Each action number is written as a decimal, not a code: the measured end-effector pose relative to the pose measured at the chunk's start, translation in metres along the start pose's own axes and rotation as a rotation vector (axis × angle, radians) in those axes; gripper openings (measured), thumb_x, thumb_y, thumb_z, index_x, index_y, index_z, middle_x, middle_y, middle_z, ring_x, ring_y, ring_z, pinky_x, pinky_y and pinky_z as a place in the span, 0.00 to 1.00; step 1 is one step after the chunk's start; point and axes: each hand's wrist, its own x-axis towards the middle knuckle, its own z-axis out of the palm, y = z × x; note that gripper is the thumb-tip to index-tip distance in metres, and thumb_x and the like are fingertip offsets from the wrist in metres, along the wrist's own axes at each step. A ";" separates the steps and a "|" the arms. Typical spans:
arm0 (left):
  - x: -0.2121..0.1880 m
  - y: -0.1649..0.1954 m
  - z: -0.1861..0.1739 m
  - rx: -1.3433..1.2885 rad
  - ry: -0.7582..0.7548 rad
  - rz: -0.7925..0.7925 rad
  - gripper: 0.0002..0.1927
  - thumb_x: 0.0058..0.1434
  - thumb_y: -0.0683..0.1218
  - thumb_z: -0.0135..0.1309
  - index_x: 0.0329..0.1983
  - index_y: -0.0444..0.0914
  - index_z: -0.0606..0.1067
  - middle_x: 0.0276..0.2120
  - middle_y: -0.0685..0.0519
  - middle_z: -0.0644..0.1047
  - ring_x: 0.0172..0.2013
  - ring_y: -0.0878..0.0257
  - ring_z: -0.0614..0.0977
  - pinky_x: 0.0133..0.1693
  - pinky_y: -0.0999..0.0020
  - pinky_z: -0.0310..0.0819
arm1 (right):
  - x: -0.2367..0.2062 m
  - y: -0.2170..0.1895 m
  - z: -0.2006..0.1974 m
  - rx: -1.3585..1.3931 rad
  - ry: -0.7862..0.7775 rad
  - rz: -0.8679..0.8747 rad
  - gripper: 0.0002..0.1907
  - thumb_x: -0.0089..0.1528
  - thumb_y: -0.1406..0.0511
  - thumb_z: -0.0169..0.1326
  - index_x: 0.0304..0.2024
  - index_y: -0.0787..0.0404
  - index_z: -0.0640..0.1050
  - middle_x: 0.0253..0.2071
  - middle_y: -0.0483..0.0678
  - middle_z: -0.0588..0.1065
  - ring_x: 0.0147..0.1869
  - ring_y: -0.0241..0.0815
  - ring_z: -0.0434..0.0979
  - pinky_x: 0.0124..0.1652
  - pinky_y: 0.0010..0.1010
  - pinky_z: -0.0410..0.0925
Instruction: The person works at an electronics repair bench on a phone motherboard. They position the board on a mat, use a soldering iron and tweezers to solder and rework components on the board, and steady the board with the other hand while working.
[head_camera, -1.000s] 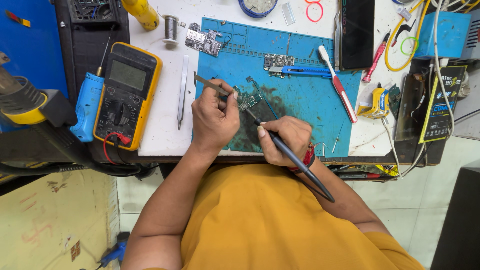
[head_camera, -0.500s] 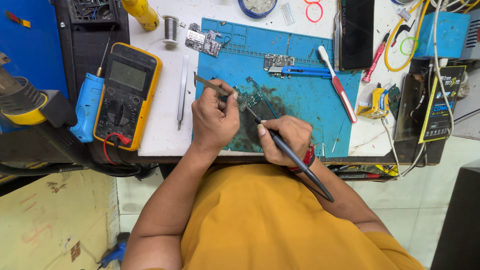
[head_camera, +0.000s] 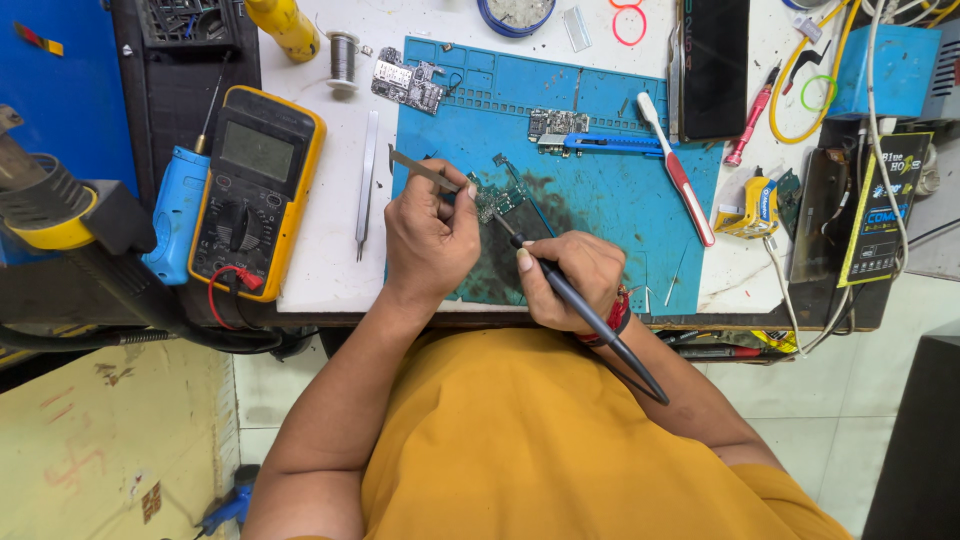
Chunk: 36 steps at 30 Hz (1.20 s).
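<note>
Between the two sets of fingertips, on the stained middle of the blue work mat (head_camera: 620, 200), lies a small green circuit board (head_camera: 497, 200). Left hand (head_camera: 430, 235) has its fingers closed around a pair of metal tweezers (head_camera: 420, 171), whose handle end sticks out up and to the left of the knuckles while the tips reach toward the board. Right hand (head_camera: 570, 280) pinches a dark soldering iron (head_camera: 580, 310) like a pen, fingers shut tight on the grip; the iron's tip points up-left at the board, just beside the left thumb, and its body trails down-right past the wrist. Beyond the left fingers, off the mat, a second pair of tweezers (head_camera: 366, 180) lies on the white bench, with a yellow multimeter (head_camera: 256, 190) farther left. Above the right fingers rest a blue utility knife (head_camera: 605, 144) and a white-and-red toothbrush (head_camera: 677, 170).
</note>
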 end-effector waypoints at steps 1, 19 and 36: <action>0.000 0.000 0.000 0.003 0.005 -0.001 0.07 0.66 0.33 0.54 0.44 0.33 0.70 0.26 0.53 0.77 0.21 0.72 0.79 0.22 0.76 0.68 | 0.000 0.000 0.000 -0.003 0.004 -0.001 0.06 0.59 0.73 0.61 0.34 0.65 0.75 0.27 0.51 0.78 0.26 0.46 0.78 0.29 0.32 0.69; 0.000 0.000 0.000 0.010 0.012 0.023 0.07 0.66 0.33 0.55 0.44 0.33 0.70 0.26 0.53 0.77 0.22 0.72 0.80 0.23 0.76 0.69 | 0.000 0.000 0.000 0.005 0.001 -0.015 0.05 0.59 0.73 0.61 0.34 0.65 0.76 0.28 0.51 0.78 0.27 0.46 0.79 0.29 0.32 0.69; 0.000 0.000 0.000 0.011 0.003 -0.008 0.07 0.66 0.33 0.54 0.44 0.33 0.70 0.26 0.53 0.77 0.21 0.71 0.79 0.21 0.75 0.68 | -0.001 0.000 0.001 0.006 0.005 -0.005 0.06 0.59 0.74 0.61 0.34 0.64 0.76 0.28 0.52 0.78 0.27 0.46 0.79 0.29 0.32 0.70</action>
